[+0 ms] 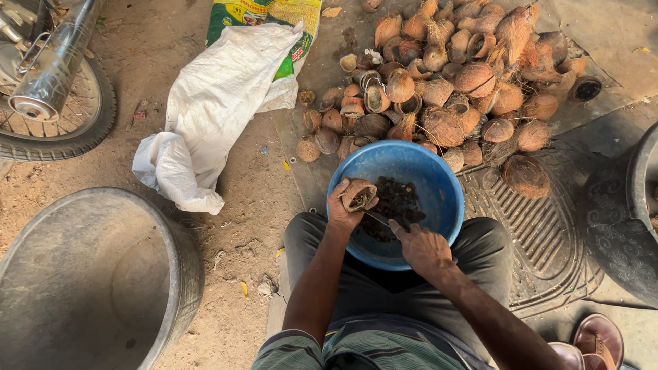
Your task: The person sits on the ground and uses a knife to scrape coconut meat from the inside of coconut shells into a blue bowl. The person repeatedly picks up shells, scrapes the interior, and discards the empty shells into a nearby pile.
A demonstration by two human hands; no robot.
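Note:
My left hand (pixel 340 208) grips a brown coconut shell half (pixel 359 195) over the near left rim of a blue plastic bowl (pixel 439 185). My right hand (pixel 423 248) holds a thin metal knife (pixel 379 218), its blade reaching toward the shell. Dark scraped pieces (pixel 399 201) lie inside the bowl, which rests between my knees. A heap of coconut shells and husky halves (pixel 445 82) lies on the ground just beyond the bowl.
A large metal basin (pixel 89 274) stands at the lower left. White sack (pixel 219 103) lies on the dirt, a motorcycle wheel (pixel 55 116) at top left. A dark ribbed mat (pixel 541 226) and a dark tub (pixel 630 212) are on the right, sandals (pixel 593 342) at bottom right.

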